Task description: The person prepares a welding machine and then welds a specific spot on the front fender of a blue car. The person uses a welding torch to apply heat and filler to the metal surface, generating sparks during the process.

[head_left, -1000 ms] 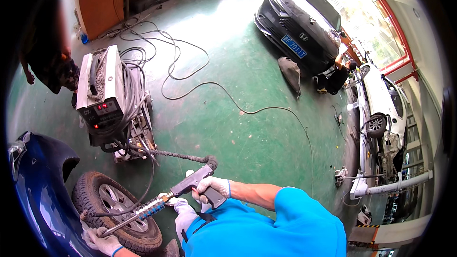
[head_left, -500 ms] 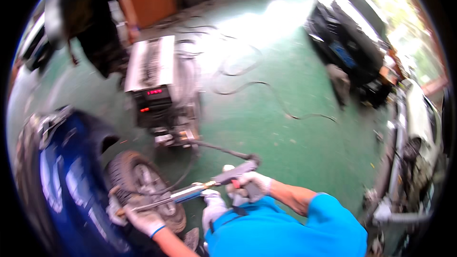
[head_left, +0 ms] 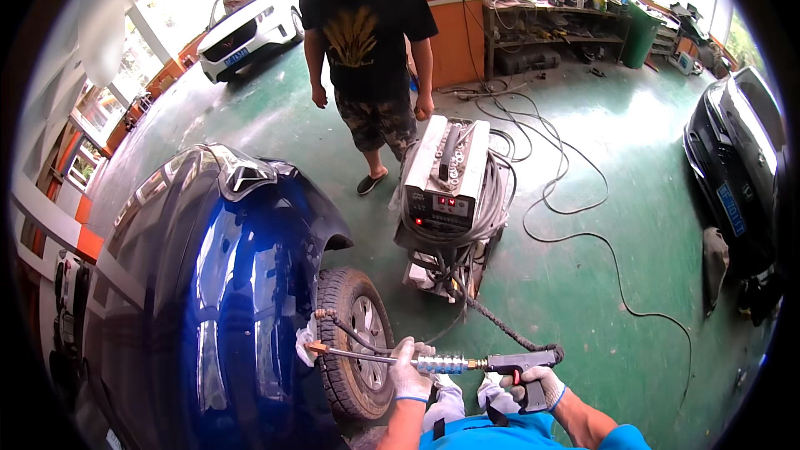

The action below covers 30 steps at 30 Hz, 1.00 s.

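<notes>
A long dent puller gun lies across the lower middle, its slim metal rod pointing left to a brass tip. My right hand, in a white knit glove, is closed round its pistol grip, fingers at the red trigger. My left hand, gloved too, is wrapped round the rod just left of the ribbed silver-blue sleeve. The tip is at a bare whitish patch on the blue car's wheel-arch edge; whether it touches I cannot tell. A copper-ended cable reaches the same edge, just above.
A welding machine with a red display stands on a cart beyond the wheel. A person stands behind it. Cables trail over the green floor. A black bumper is at the right, a workbench at the back.
My view has swung left and upward, bringing the person and white car fully in. My left hand has shifted from near the rod's tip back toward the sleeve. Both hands still hold the gun.
</notes>
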Available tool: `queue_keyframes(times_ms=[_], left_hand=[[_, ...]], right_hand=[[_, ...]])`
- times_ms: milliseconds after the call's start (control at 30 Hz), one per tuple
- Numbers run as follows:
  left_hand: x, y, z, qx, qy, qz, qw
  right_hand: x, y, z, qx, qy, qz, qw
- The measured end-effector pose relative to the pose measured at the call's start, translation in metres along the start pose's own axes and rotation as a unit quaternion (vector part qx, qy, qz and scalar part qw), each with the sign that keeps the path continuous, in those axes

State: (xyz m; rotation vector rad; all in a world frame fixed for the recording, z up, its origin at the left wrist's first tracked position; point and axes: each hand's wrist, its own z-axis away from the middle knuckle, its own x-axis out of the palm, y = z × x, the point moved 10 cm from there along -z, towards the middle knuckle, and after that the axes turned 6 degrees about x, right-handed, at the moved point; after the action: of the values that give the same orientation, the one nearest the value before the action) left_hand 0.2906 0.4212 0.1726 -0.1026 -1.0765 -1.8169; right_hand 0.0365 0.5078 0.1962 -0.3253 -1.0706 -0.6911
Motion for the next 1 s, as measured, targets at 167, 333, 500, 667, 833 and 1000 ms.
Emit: queue_keyframes(times_ms=[167,333,500,667,833,1000], left_hand=[[0.002,-0.008,0.002,0.014,0.022,-0.008,1.000],[-0.017,-0.012,-0.019,0.000,0.032,0.005,0.999],[-0.015,0.047,-0.037,0.034,-0.026,0.023,0.999],[-0.009,0.061,-0.032,0.037,-0.004,0.024,0.999],[-0.007,-0.017,-0.015,0.017,-0.018,0.040,0.999],[-0.008,-0.001,-0.026,-0.017,0.021,0.049,0.998]], right_hand=[[-0.027,0.006,0.002,0.049,0.024,-0.010,0.998],[-0.039,0.007,0.001,0.041,0.081,0.046,0.995],[-0.027,0.007,0.005,0.014,0.089,0.061,0.994],[-0.028,0.010,0.002,0.037,0.024,-0.001,0.999],[-0.025,0.011,0.003,0.050,0.039,0.023,0.998],[-0.015,-0.007,0.006,0.004,0.035,0.034,0.999]])
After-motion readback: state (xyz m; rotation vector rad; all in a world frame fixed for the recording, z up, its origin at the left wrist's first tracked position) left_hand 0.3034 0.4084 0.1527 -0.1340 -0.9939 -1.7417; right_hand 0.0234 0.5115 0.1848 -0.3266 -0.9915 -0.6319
